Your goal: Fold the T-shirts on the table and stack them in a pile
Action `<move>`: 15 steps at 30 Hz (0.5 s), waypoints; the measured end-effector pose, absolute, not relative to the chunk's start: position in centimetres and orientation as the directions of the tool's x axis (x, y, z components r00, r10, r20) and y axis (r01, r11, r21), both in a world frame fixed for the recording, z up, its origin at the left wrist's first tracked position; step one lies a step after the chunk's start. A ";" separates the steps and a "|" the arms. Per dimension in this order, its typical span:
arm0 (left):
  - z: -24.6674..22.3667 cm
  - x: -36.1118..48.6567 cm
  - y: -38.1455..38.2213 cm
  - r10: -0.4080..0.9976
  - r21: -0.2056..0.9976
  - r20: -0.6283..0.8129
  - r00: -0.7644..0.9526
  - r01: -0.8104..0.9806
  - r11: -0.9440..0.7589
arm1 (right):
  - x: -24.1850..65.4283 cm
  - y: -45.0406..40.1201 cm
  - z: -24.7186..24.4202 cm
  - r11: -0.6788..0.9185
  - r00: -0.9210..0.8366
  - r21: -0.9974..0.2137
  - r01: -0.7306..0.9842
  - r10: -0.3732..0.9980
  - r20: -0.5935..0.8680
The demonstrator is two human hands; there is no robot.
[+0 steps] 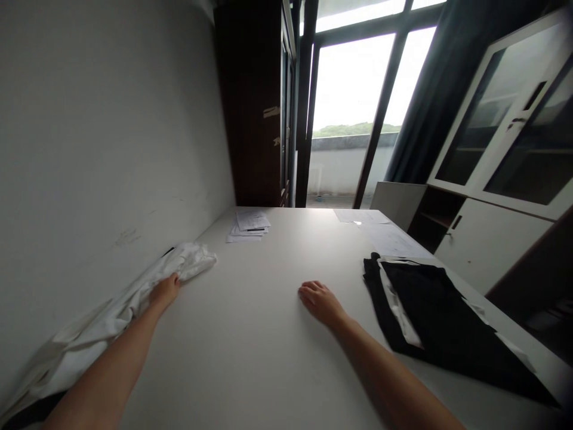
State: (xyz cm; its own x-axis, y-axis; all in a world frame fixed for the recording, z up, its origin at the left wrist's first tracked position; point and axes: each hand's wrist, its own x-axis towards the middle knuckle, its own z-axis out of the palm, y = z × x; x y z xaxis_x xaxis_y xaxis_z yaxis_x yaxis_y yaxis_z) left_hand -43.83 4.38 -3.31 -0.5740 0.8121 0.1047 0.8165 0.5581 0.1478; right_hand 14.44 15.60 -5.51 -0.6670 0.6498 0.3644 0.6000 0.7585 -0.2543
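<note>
My left hand (pixel 165 291) reaches out to a crumpled white garment (pixel 134 295) that lies along the wall on the left of the white table (pixel 264 334); its fingers are closed on the cloth. My right hand (pixel 319 300) rests flat on the bare tabletop near the middle, palm down and holding nothing. A folded black garment with white trim (pixel 430 316) lies to the right of that hand, about a hand's width away.
A small stack of papers (pixel 248 227) sits at the far left of the table, and loose sheets (pixel 362 217) lie at the far right. A dark cabinet, a large window and a white glass-door cabinet (pixel 501 155) stand beyond.
</note>
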 end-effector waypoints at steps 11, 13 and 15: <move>3.7 -24.0 10.0 0.971 0.929 0.221 -0.096 0.324 -0.180 | 11.8 13.8 -3.7 0.695 -0.644 -0.540 0.474 0.692 0.326; 4.5 -19.0 10.4 0.981 0.977 0.182 -0.069 0.126 -0.173 | 10.8 12.7 -3.3 0.657 -0.684 -0.656 0.372 0.672 0.284; 4.6 -14.3 10.5 0.984 0.984 0.179 -0.017 -0.001 -0.179 | 10.0 11.9 -3.4 0.546 -0.697 -0.805 0.233 0.671 0.253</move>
State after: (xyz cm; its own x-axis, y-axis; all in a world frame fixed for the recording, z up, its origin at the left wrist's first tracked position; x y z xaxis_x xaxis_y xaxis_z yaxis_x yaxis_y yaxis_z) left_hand -14.34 10.52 4.61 -0.0171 0.9838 0.1786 -0.0005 -0.1786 0.9839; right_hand 10.01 11.94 -3.44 -0.6968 0.6712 0.2530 0.2334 0.5456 -0.8049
